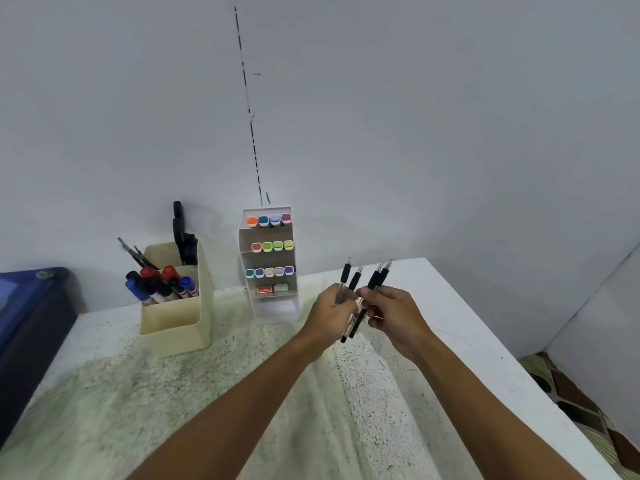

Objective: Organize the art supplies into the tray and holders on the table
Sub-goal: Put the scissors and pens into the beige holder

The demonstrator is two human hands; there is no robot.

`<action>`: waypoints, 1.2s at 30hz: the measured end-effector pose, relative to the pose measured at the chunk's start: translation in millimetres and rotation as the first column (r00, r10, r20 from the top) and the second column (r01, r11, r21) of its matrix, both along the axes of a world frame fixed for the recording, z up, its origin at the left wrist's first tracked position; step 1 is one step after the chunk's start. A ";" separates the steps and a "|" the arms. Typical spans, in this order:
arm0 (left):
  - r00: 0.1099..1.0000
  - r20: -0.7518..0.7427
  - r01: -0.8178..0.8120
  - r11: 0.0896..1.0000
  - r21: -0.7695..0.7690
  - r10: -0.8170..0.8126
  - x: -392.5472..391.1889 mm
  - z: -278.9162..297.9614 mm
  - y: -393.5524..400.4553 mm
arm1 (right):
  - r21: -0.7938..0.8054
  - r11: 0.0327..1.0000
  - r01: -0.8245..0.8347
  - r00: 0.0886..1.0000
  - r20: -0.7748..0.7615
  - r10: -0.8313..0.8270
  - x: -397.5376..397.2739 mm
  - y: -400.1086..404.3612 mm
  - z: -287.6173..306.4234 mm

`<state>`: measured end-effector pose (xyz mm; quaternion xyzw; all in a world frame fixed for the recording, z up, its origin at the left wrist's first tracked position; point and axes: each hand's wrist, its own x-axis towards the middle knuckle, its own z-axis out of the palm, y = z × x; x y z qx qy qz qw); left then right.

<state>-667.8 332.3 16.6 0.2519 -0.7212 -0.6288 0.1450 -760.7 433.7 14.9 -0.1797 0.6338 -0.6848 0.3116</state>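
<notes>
Now | left hand [334,311] and right hand [391,315] grip 4 pens [356,299] | table [433,292] right edge near

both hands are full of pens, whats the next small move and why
Probably gather the black-grip pens into one hand, since the left hand and right hand each pinch some, fanned apart above the table. Then carry them left to the beige holder, which already stands markers upright.

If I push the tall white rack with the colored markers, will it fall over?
Probably, if pushed near the top. The white marker rack stands tall on a narrow base, with markers filling its upper shelves, so it looks top-heavy. It sits close to the wall, which may stop it tipping backward.
</notes>
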 end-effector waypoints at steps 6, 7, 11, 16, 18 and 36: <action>0.983 0.118 0.162 0.972 -0.170 -0.143 11.0 5.0 -5.7 | -0.042 0.994 -0.105 0.994 0.019 0.106 8.3 -9.0 2.3; 0.978 0.140 0.181 0.965 -0.192 -0.156 11.4 5.8 -7.1 | -0.051 0.992 -0.113 0.993 0.026 0.114 8.9 -9.7 1.7; 0.958 0.217 0.245 0.934 -0.262 -0.190 13.5 9.1 -13.2 | -0.073 0.989 -0.131 0.990 0.033 0.134 10.0 -9.8 -0.3; 0.921 0.298 0.342 0.885 -0.315 -0.250 12.8 11.0 -15.2 | -0.074 0.986 -0.147 0.989 -0.008 0.147 13.4 -9.5 0.8; 0.916 0.319 0.349 0.877 -0.330 -0.244 11.4 11.7 -14.7 | -0.069 0.989 -0.133 0.991 -0.007 0.133 13.4 -9.5 0.9; 0.973 -0.119 -0.002 0.524 0.852 0.197 -2.6 -6.1 7.1 | -0.190 0.960 0.205 0.978 0.008 -0.207 25.9 -5.6 18.2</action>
